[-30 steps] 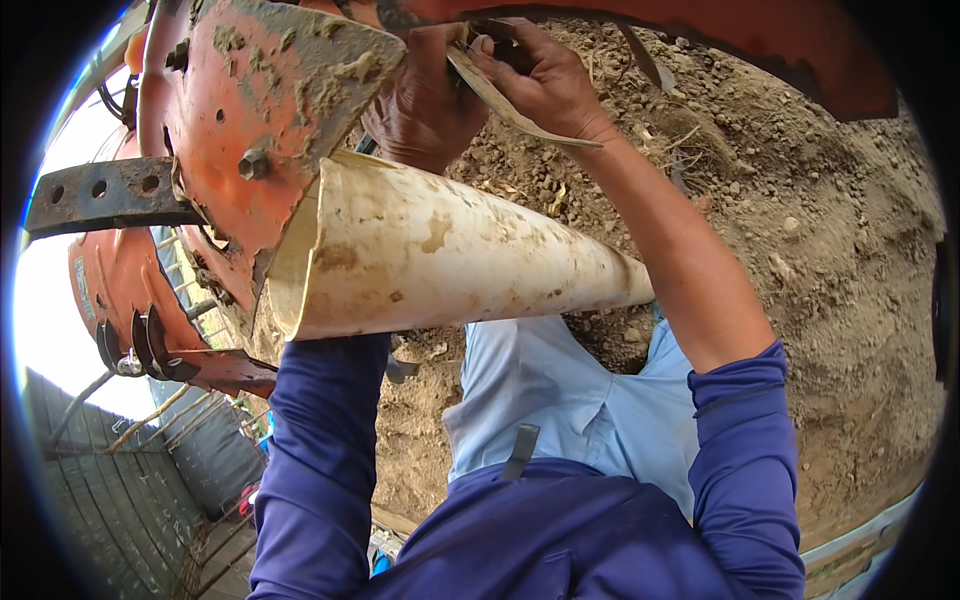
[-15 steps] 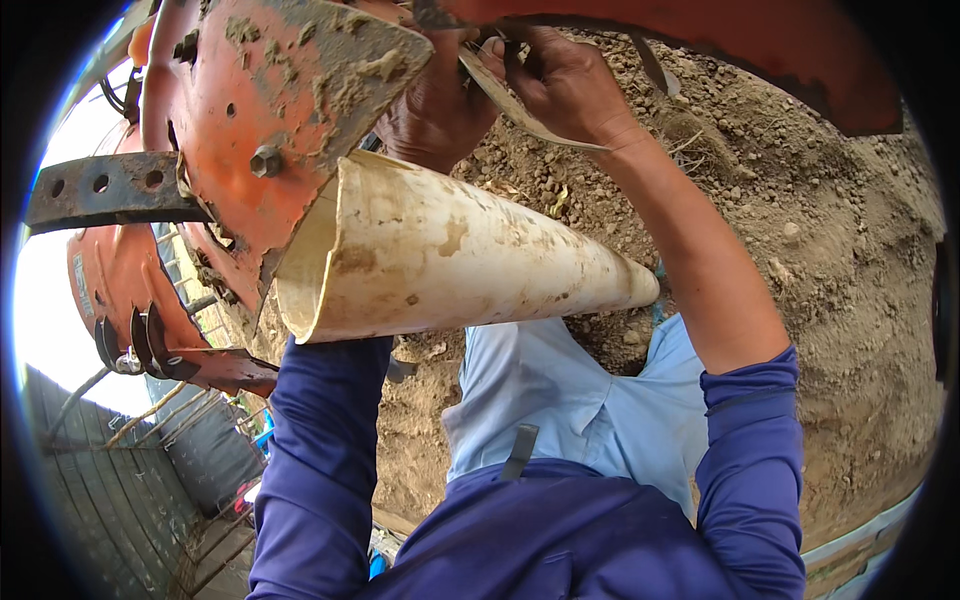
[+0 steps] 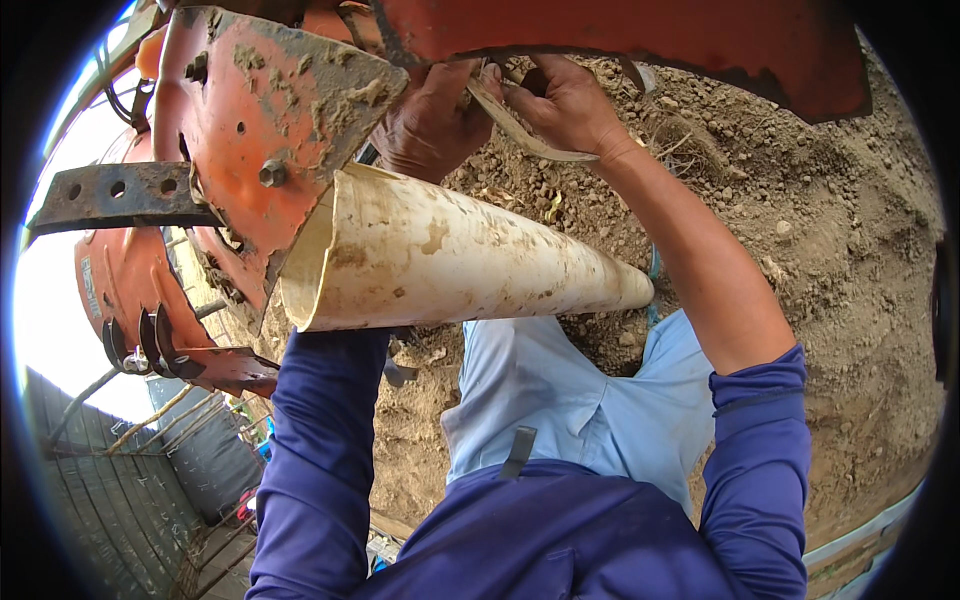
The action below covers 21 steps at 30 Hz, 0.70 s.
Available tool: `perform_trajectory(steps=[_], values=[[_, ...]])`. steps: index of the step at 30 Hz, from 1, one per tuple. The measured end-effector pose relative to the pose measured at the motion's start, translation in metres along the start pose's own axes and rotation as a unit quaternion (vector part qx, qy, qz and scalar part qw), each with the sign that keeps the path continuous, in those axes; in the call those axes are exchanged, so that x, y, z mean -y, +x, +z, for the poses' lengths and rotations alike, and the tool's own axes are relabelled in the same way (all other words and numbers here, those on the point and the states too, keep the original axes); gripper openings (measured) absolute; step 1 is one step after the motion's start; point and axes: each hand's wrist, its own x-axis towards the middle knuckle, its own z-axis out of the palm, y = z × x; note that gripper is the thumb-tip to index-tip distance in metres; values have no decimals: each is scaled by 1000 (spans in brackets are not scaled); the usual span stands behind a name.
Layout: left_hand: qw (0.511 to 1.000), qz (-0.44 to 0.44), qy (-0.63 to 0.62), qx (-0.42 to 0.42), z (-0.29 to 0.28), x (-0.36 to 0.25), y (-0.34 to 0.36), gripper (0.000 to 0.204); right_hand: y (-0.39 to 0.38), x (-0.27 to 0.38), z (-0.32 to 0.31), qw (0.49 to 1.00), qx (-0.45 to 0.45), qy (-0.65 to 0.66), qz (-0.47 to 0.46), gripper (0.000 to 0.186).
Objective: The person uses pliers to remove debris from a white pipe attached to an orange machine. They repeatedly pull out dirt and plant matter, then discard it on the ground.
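Observation:
Under the red guard's edge, my left hand (image 3: 432, 125) and my right hand (image 3: 572, 105) are close together. A curved flat metal blade (image 3: 522, 132), dull and dirt-coloured, runs between them, its free end near my right wrist. My left hand is closed at the blade's upper end, with the thumb by it. My right hand's fingers are curled in beside the blade; what they pinch is hidden. A dirty white plastic pipe (image 3: 470, 255) lies across in front of me, over my left forearm.
A mud-caked orange-red metal housing (image 3: 270, 120) with bolts stands at left, a drilled dark bar (image 3: 120, 193) fixed to it. A red guard (image 3: 620, 45) overhangs the hands. Loose brown soil (image 3: 800, 260) spreads at right. Dark sheeting (image 3: 100, 470) stands at lower left.
The view has shifted slightly. My hands stay at the blade's upper end with little change of grip, and the pipe keeps its place over my left forearm.

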Motion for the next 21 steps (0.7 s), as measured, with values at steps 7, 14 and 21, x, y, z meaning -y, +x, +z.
perform_trajectory(steps=[7, 14, 21], values=[[996, 31, -87, 19, 1, 4, -7, 56, 5, 22, -5, 987, 51, 142, -52, 40], [999, 27, -33, 25, 0, 3, -5, 50, 23, 16, -5, 960, -137, -78, -232, 33], [997, 0, 64, 41, -4, 4, -7, 39, 43, -26, 0, 826, -169, -484, -236, 27]])
